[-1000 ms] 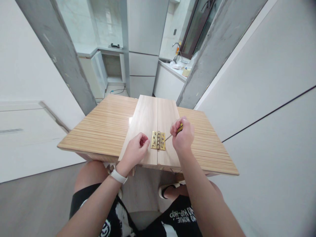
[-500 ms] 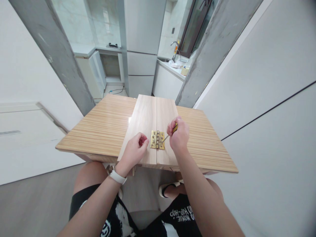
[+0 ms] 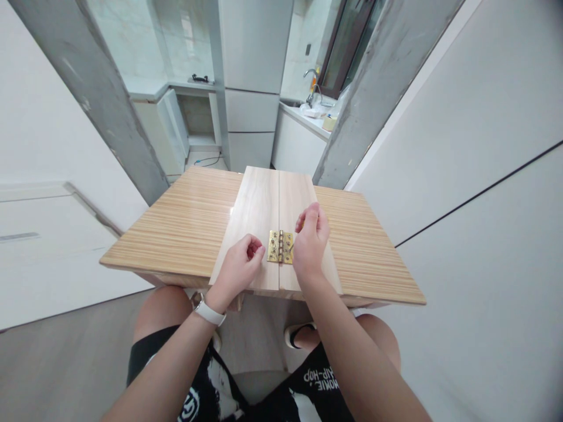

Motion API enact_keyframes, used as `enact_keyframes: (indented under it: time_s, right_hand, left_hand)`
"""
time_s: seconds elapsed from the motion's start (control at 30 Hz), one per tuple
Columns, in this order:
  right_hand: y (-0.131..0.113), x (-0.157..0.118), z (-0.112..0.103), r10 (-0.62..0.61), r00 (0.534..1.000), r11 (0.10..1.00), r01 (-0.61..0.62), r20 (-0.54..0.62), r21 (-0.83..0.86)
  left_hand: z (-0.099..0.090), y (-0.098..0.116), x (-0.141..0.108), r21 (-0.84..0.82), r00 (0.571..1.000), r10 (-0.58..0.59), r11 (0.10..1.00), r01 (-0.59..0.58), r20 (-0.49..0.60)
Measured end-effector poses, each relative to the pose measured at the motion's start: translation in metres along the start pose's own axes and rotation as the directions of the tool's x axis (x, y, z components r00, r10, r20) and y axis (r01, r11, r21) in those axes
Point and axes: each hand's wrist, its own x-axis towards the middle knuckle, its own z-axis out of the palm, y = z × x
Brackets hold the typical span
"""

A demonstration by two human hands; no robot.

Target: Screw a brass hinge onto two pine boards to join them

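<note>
A brass butt hinge point(image 3: 275, 247) lies flat across the seam between two pale wooden boards point(image 3: 257, 202), with several screws standing in its holes. My right hand point(image 3: 311, 240) is closed round a screwdriver point(image 3: 291, 248), whose shaft slants to the hinge's right leaf. Most of the handle is hidden in the fist. Left of the hinge, my left hand point(image 3: 241, 261) rests on the left board with its fingers curled in. Whatever those fingers may hold does not show.
The boards lie on a wood-grain table point(image 3: 185, 223). My knees are under its near edge. White panels point(image 3: 466, 205) stand close on the right. Beyond the table are grey pillars point(image 3: 352, 111), a fridge point(image 3: 250, 111) and a sink counter with a tap point(image 3: 311, 85).
My right hand has shifted slightly left and turned, so it covers more of the screwdriver and the hinge's right edge. The left hand stays in place.
</note>
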Motion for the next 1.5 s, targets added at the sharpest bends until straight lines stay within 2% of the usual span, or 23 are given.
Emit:
enact_keyframes:
  time_s: [0.27, 0.33, 0.47, 0.57, 0.7, 0.77, 0.93, 1.03, 1.1, 1.2, 1.23, 1.27, 1.3, 1.43, 1.5]
  right_hand:
    - [0.003, -0.003, 0.004, 0.025, 0.998, 0.998, -0.022, -0.052, 0.067]
    - [0.005, -0.001, 0.003, 0.028, 1.000, 0.998, -0.029, 0.007, 0.063]
    - [0.004, 0.007, -0.004, 0.058, 0.975, 0.995, -0.074, 0.214, 0.068]
    - [0.003, 0.014, -0.009, 0.092, 0.936, 0.985, -0.135, 0.339, 0.107]
    - [0.004, 0.021, -0.011, 0.117, 0.856, 0.968, -0.211, 0.503, 0.135]
    - [0.005, 0.023, -0.011, 0.132, 0.825, 0.961, -0.242, 0.550, 0.132]
    - [0.008, 0.029, -0.012, 0.155, 0.781, 0.952, -0.283, 0.605, 0.120]
    - [0.010, 0.035, -0.016, 0.147, 0.714, 0.945, -0.306, 0.685, 0.116]
    - [0.011, 0.041, -0.020, 0.141, 0.629, 0.926, -0.358, 0.764, 0.124]
    - [0.010, 0.052, -0.024, 0.150, 0.479, 0.903, -0.422, 0.865, 0.077]
    - [0.009, 0.055, -0.025, 0.151, 0.458, 0.908, -0.416, 0.876, 0.060]
    - [0.008, 0.058, -0.025, 0.146, 0.460, 0.920, -0.388, 0.876, 0.051]
    - [0.006, 0.059, -0.026, 0.131, 0.486, 0.939, -0.339, 0.864, 0.048]
    - [-0.002, 0.058, -0.028, 0.038, 0.665, 0.999, -0.049, 0.746, -0.006]
    - [-0.007, 0.053, -0.030, 0.025, 0.726, 0.998, 0.025, 0.687, -0.063]
  left_hand:
    - [0.000, -0.002, 0.000, -0.005, 1.000, 0.008, 1.000, -0.008, 0.003]
    - [0.000, -0.001, 0.000, 0.001, 1.000, 0.009, 1.000, -0.009, 0.009]
    - [-0.001, 0.000, -0.001, 0.015, 1.000, 0.012, 1.000, -0.012, 0.009]
    - [-0.001, -0.001, -0.001, 0.018, 1.000, 0.021, 1.000, -0.021, 0.010]
    - [-0.001, -0.001, -0.001, 0.023, 1.000, 0.029, 0.999, -0.029, 0.013]
    - [-0.001, -0.001, -0.001, 0.026, 1.000, 0.025, 0.999, -0.025, 0.011]
    - [-0.001, 0.000, 0.000, 0.020, 1.000, 0.019, 1.000, -0.019, 0.016]
    - [-0.001, -0.001, 0.000, 0.022, 1.000, 0.019, 1.000, -0.019, 0.020]
    - [0.000, -0.001, 0.001, 0.017, 0.999, 0.020, 1.000, -0.021, 0.025]
    - [0.000, 0.003, 0.003, -0.004, 0.999, 0.041, 0.999, -0.041, 0.033]
    - [0.000, 0.006, 0.005, -0.016, 0.998, 0.058, 0.998, -0.057, 0.033]
    - [0.000, 0.011, 0.007, -0.032, 0.996, 0.077, 0.997, -0.076, 0.035]
    - [0.000, 0.016, 0.010, -0.053, 0.994, 0.099, 0.994, -0.097, 0.039]
    - [0.003, 0.040, 0.023, -0.206, 0.979, 0.171, 0.968, -0.145, 0.114]
    - [0.007, 0.050, 0.031, -0.268, 0.967, 0.206, 0.950, -0.162, 0.147]
